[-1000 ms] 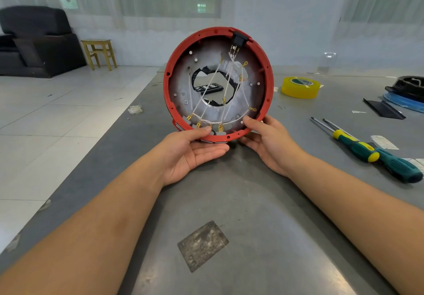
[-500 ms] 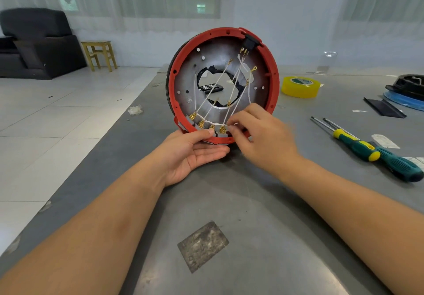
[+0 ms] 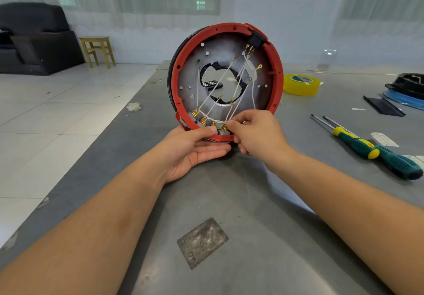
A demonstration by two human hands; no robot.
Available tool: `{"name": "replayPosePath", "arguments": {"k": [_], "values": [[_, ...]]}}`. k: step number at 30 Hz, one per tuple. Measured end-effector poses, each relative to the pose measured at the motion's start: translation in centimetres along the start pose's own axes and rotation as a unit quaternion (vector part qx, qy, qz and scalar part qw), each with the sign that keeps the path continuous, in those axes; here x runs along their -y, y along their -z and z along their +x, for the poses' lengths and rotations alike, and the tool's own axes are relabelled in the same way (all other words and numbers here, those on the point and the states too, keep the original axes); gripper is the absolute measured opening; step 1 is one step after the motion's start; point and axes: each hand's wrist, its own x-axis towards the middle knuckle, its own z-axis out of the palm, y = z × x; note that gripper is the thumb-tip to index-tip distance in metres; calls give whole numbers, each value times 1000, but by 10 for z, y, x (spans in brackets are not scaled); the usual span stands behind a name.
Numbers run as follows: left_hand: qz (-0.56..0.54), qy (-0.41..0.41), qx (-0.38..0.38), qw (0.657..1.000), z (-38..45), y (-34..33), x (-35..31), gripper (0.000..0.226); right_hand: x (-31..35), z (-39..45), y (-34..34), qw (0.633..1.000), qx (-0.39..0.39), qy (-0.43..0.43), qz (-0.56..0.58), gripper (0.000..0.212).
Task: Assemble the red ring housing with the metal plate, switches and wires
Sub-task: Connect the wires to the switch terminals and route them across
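Colours around the red ring housing (image 3: pixel 226 81)
White wires (image 3: pixel 215 93), gold terminals (image 3: pixel 203 120), yellow tape roll (image 3: pixel 300 85) to its right, grey worktop (image 3: pixel 241 203).

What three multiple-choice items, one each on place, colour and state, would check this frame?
1. Where is the tape roll?
A. on the table right of the red ring
B. inside the ring
C. on the stool

2. What colour is the tape roll?
A. blue
B. yellow
C. white

3. How is the red ring placed?
A. lying flat
B. hanging from a hook
C. held on edge by the left hand

Key: 1 A, it lies on the grey table beyond the screwdrivers. 2 B, its band is plainly yellow. 3 C, the left hand cups the lower rim while the right hand pinches at the wires there.
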Motion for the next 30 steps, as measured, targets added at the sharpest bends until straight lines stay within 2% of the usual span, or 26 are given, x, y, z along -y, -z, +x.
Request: {"name": "replayPosePath", "arguments": {"k": [3,11,22,30], "values": [[5,3,3,1000,0,0,0,29,-1,0,2,999,23,-5,29,14],[27,2,6,1000,2,0,0,26,0,5,9,998,63,20,-21,16],[65,-2,17,998,3,-2,0,25,-2,2,2,989,53,-61,120,15],[62,0,12,998,3,-2,1,26,-2,1,2,983,55,-91,150,13]]}}
